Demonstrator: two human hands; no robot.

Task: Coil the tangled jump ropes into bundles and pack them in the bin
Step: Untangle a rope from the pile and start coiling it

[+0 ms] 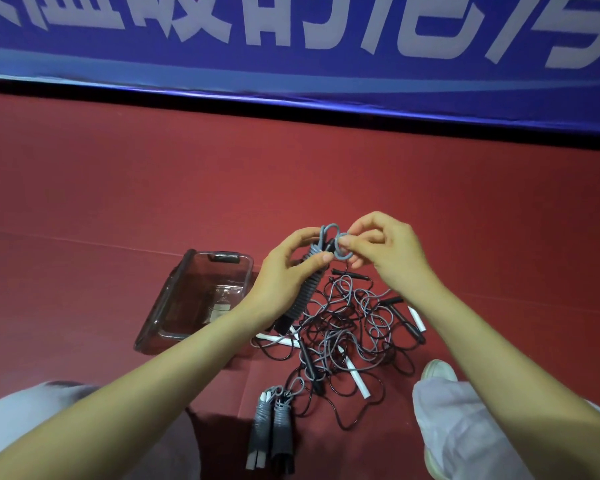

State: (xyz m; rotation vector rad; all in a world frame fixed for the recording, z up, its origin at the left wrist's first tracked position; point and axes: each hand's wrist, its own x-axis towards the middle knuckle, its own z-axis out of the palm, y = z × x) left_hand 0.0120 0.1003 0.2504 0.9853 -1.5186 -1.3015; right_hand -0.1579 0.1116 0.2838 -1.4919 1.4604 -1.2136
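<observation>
Under the long blue banner on the far side, the red floor spreads wide. On it, to the left, sits the clear bin, and I make out no rope inside it through its walls. Just right of it lies the tangled pile of black and grey cords, with white and black handles poking out, none of it sorted. Raised over the pile's far edge is the half-made bundle, grey cord wound tight round dark handles. The left hand curls round its upper part, while the right hand pinches the loose grey loop at the top between thumb and fingertips. A finished bundle rests near, between the person's knees. To my eye the risk sits in that last tuck: if the loop slips the pinch, the springy cord may unwind down the handles. I cannot tell whether a tail runs into the pile; if one does, pulling would drag it and tighten the knots below.
</observation>
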